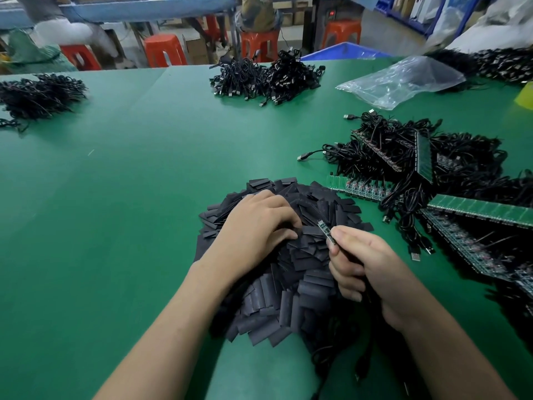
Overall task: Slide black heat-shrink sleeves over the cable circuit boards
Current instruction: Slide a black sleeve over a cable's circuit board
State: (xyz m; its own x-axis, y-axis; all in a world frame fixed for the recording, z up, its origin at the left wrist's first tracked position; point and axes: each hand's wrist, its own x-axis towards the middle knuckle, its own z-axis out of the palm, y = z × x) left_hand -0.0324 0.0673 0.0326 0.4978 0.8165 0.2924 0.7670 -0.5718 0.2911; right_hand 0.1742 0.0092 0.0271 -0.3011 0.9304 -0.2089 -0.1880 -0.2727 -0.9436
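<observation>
Green matting (115,197) covered the bench, with the heap of black sleeves (288,290) near its middle. At the heap's three o'clock my right hand (366,264) pinched a cable's circuit board (326,232), tip up. My left hand (259,226) lay curled on the heap at eleven o'clock, though I couldn't tell whether it had caught a sleeve. I judged picking to be the step in hand. Next would be to free one sleeve, open its mouth and line it up with the board's tip.
</observation>
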